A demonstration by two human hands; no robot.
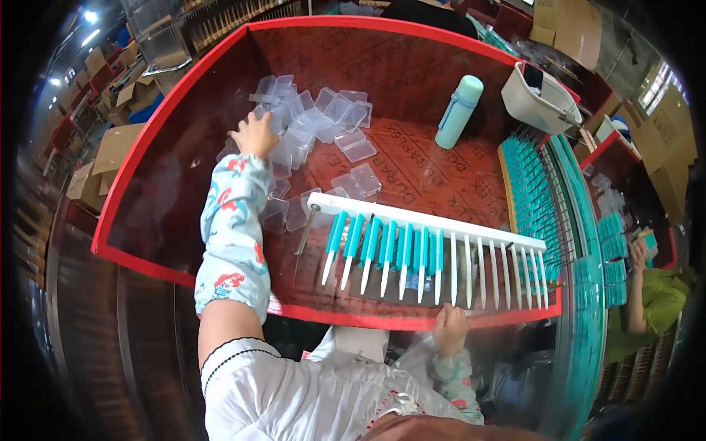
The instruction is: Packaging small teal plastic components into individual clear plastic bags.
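My left hand (255,136) reaches far out over the left part of the red-rimmed tabletop, fingers spread, at the edge of a loose heap of clear plastic boxes (312,123). Whether its fingertips touch a box I cannot tell. By the front rim my right hand (450,331) is closed, its fingers curled; what it holds, if anything, is hidden. Just beyond that hand stands a white rack (426,220) with a row of pointed white prongs. Turquoise sleeve-like pieces (387,245) cover the upper parts of the left prongs, while the right prongs (496,273) are bare.
A pale turquoise flask (459,112) stands toward the back right. A white basket (540,103) with a dark phone-like object hangs by the right rim. Rows of turquoise pieces (531,198) fill a board on the right. Farther right, a person in a green top (654,305) works.
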